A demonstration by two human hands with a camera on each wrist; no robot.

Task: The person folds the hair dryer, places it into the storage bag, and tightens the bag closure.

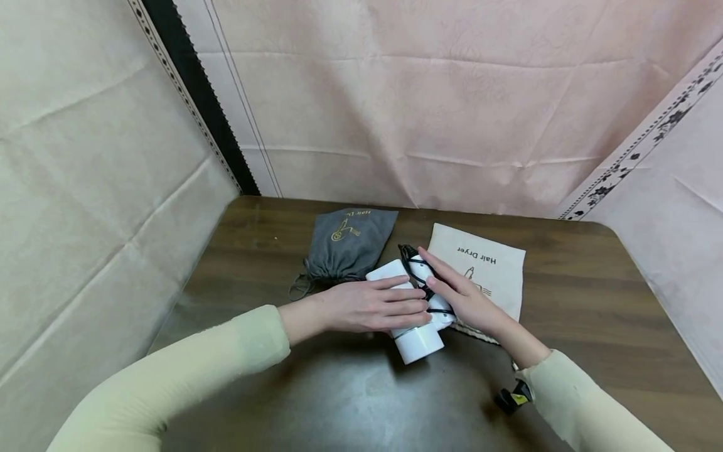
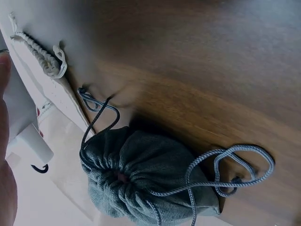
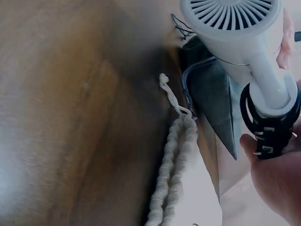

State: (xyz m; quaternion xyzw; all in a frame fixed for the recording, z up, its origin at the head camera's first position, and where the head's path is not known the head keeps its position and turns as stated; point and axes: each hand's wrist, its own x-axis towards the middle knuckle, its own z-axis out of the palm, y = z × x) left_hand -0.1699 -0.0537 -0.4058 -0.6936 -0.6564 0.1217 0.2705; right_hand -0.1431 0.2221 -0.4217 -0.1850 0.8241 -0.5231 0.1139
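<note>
A white hair dryer [image 1: 418,345] with a folded handle is held between both hands, above the dark wooden table. My left hand [image 1: 369,306] lies across its barrel from the left, fingers over the top. My right hand [image 1: 463,301] grips the handle side, where a black cord [image 3: 273,134] is bundled round it. In the right wrist view the slatted round end [image 3: 230,12] of the dryer faces the camera, and the right thumb presses on the cord bundle. The dryer's far side is hidden by the fingers.
Behind the left hand lies a grey drawstring pouch [image 1: 353,245] with a gold dryer print. A white pouch [image 1: 499,260] marked "Hair Dryer" lies right of the dryer, its braided cord [image 3: 171,165] toward the front. Pale cloth hangs [image 1: 452,125] behind the table.
</note>
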